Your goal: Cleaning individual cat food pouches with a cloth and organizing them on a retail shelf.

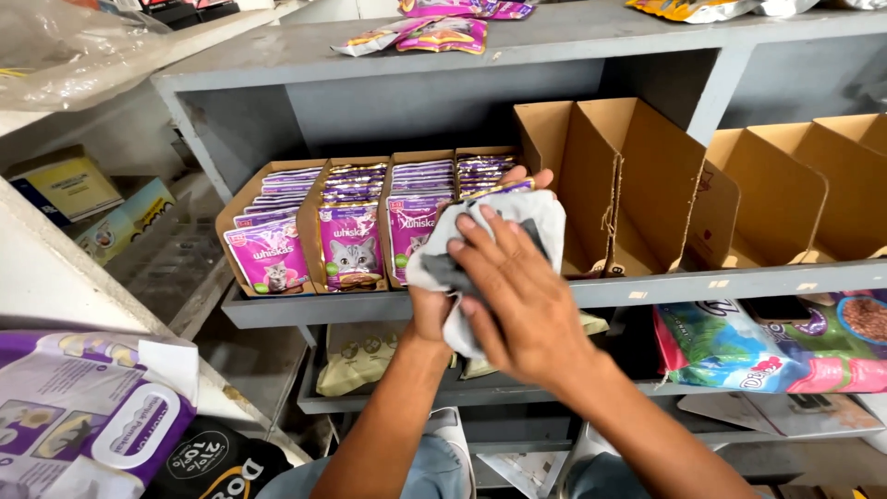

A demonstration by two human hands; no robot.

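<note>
My right hand (519, 296) presses a white and grey cloth (540, 222) against something held up in front of a grey shelf (647, 282). My left hand (432, 310) reaches up from below behind the cloth; its fingertips show above the cloth, gripping a purple pouch (506, 188) whose top edge peeks out. Just behind stand open cardboard boxes (242, 203) packed with purple and pink cat-food pouches (349, 240).
Empty cardboard boxes (647, 176) stand to the right on the same shelf. Loose pouches (443, 32) lie on the shelf above. Large pet-food bags (767, 346) lie on the lower shelf, and purple and black bags (92, 416) sit at the lower left.
</note>
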